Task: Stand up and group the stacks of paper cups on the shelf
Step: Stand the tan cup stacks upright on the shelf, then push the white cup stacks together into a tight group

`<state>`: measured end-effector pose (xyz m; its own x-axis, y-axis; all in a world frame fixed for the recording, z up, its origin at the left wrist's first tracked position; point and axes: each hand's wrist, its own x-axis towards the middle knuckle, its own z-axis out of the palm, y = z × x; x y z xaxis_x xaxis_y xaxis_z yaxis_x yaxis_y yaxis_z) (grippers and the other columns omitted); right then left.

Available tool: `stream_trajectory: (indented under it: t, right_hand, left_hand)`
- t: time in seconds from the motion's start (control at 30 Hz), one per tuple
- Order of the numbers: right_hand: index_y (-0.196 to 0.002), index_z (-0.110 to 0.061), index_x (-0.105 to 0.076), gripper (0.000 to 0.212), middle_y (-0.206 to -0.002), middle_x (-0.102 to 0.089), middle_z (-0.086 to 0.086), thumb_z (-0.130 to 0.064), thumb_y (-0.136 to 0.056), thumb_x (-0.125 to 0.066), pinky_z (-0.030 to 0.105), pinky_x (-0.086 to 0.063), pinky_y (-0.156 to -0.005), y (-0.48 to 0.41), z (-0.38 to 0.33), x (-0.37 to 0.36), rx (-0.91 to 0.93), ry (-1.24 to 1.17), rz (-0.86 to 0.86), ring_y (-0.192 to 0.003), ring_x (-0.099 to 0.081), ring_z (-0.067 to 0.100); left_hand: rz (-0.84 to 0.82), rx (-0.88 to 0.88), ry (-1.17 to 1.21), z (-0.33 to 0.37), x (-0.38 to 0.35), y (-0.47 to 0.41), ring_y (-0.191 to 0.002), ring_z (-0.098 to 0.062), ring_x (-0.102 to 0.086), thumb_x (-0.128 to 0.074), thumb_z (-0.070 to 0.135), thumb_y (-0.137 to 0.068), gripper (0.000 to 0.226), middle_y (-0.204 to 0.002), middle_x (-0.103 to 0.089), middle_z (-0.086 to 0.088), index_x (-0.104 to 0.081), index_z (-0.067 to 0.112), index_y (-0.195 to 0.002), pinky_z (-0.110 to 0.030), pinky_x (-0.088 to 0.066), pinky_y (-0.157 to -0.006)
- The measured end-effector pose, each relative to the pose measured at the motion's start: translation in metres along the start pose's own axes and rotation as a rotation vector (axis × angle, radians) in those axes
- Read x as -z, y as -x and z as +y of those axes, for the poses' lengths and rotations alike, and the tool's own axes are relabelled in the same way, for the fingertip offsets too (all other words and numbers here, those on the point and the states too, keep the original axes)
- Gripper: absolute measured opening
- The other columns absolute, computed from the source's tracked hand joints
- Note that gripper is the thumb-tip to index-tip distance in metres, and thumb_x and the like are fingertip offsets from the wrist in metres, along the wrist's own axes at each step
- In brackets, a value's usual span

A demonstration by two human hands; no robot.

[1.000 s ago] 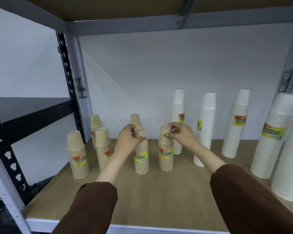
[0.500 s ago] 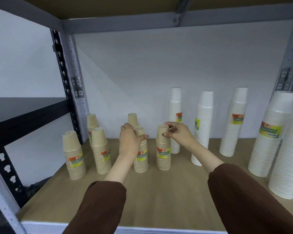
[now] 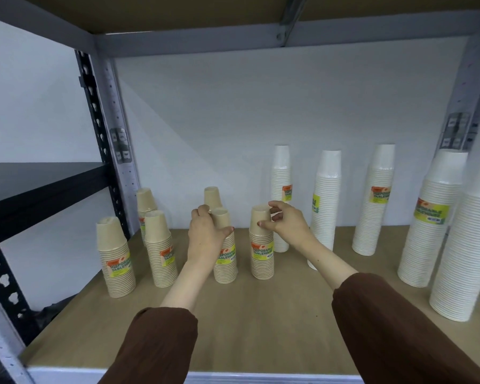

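Several short tan cup stacks stand upright on the left half of the wooden shelf [image 3: 261, 322]. My left hand [image 3: 205, 236] wraps the upper part of one tan stack [image 3: 226, 261]. My right hand [image 3: 286, 223] pinches the top of the neighbouring tan stack [image 3: 262, 253]. Other tan stacks stand at the far left [image 3: 115, 259], beside it [image 3: 160, 248], in the back corner [image 3: 146, 199] and behind my left hand [image 3: 212, 196]. Tall white cup stacks stand upright on the right, the nearest just behind my right hand [image 3: 281, 189].
More white stacks stand to the right [image 3: 326, 195], [image 3: 376, 200], [image 3: 430, 217], with the largest at the right edge [image 3: 466, 245]. A grey upright post [image 3: 117, 139] bounds the left side. A black shelf unit [image 3: 39, 189] stands beyond it. The upper shelf beam [image 3: 261, 37] runs overhead.
Both hands stay on the same two tan stacks, which sit slightly closer together. The view has shifted a little to the left.
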<state>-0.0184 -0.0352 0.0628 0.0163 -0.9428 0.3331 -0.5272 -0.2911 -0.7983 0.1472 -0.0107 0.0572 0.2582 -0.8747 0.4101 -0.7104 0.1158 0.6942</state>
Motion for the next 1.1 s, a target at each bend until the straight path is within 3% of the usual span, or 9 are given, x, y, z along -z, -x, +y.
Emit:
stream_trajectory:
  t: [0.23,0.4,0.6,0.83,0.97,1.1]
  right_hand:
    - [-0.127,-0.007,-0.048,0.054,-0.118,-0.058,0.013,-0.019,-0.079,-0.068,0.027,-0.042,-0.085,0.010,0.005,0.006,-0.015,0.028,0.033,-0.095,-0.053,0.021]
    - [-0.120,-0.005,-0.053,0.041,-0.098,-0.054,0.005,-0.015,-0.082,-0.065,0.024,-0.042,-0.082,0.024,0.012,0.019,-0.004,0.049,0.077,-0.087,-0.052,0.017]
    - [-0.111,-0.002,-0.059,0.030,-0.089,-0.056,0.006,-0.003,-0.081,-0.061,0.011,-0.040,-0.070,0.050,0.028,0.045,-0.008,0.038,0.173,-0.078,-0.050,0.016]
    - [-0.103,-0.002,-0.064,0.023,-0.087,-0.058,0.004,-0.002,-0.080,-0.060,0.013,-0.042,-0.070,0.080,0.037,0.099,0.022,0.147,0.372,-0.078,-0.053,0.015]
    - [-0.102,-0.001,-0.064,0.022,-0.087,-0.057,0.004,-0.002,-0.080,-0.061,0.018,-0.042,-0.071,0.087,0.038,0.130,0.023,0.203,0.474,-0.078,-0.053,0.016]
    - [-0.103,0.000,-0.063,0.023,-0.089,-0.057,0.005,-0.001,-0.080,-0.060,0.025,-0.043,-0.080,0.099,0.038,0.156,0.012,0.254,0.547,-0.081,-0.052,0.016]
  left_hand:
    - [0.104,-0.057,0.032,-0.002,0.006,0.011,-0.116,-0.033,-0.047,-0.066,0.013,-0.079,0.057,-0.127,-0.046,-0.017,-0.039,0.001,-0.128,-0.042,-0.043,-0.092]
    - [0.152,-0.140,0.098,0.011,-0.001,0.028,-0.109,-0.032,-0.051,-0.059,0.010,-0.084,0.038,-0.119,-0.050,-0.017,-0.046,0.000,-0.118,-0.041,-0.043,-0.089]
    - [0.053,-0.312,0.161,0.037,-0.034,0.062,-0.096,-0.031,-0.059,-0.060,0.003,-0.081,0.024,-0.106,-0.059,-0.016,-0.058,0.000,-0.104,-0.025,-0.036,-0.080]
    - [-0.056,-0.401,0.247,0.080,-0.067,0.075,-0.102,-0.025,-0.057,-0.058,0.007,-0.083,0.026,-0.110,-0.059,-0.013,-0.057,0.001,-0.109,-0.021,-0.036,-0.084]
    - [-0.091,-0.455,0.257,0.104,-0.078,0.068,-0.106,-0.026,-0.055,-0.056,0.009,-0.085,0.028,-0.115,-0.057,-0.013,-0.054,0.001,-0.112,-0.028,-0.040,-0.089]
    - [-0.110,-0.481,0.244,0.122,-0.086,0.060,-0.110,-0.026,-0.054,-0.055,0.009,-0.086,0.030,-0.119,-0.055,-0.013,-0.052,0.001,-0.115,-0.027,-0.038,-0.092]
